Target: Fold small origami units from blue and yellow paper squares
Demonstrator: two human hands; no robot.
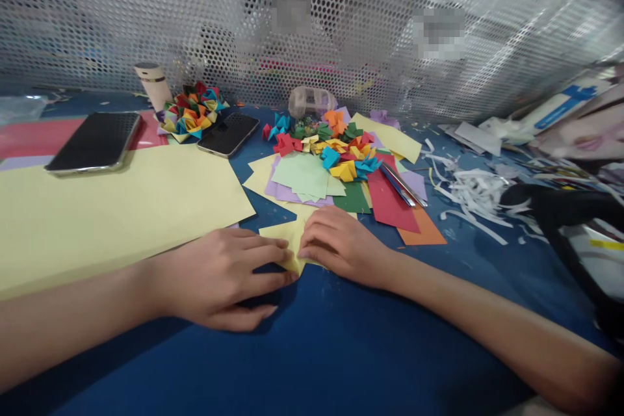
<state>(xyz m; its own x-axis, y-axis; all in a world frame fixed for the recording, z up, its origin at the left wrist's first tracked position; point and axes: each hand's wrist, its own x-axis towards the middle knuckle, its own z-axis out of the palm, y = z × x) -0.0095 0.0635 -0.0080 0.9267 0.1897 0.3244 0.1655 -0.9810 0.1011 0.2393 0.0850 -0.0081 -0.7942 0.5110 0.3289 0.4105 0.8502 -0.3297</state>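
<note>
A small piece of yellow paper [281,233], partly folded, lies on the blue table between my hands. My left hand [229,276] is open, its fingers stretched out and their tips resting on the paper's left and near side. On the right side, my right hand [344,244] has curled fingers closed on the paper, thumb against it. The right hand covers much of that side, so the exact folds there are hidden. Just beyond the hands is a pile of coloured paper pieces [299,175], with several folded paper shapes [344,171] on top.
A large yellow sheet [121,201] covers the left side, with a phone [95,140] on it. Behind are another phone [229,133], a folded-paper cluster [190,114] and a pinkish cylinder [153,86]. Pens [402,185] and white paper strips [475,195] lie right. Perforated metal [205,19] stands behind.
</note>
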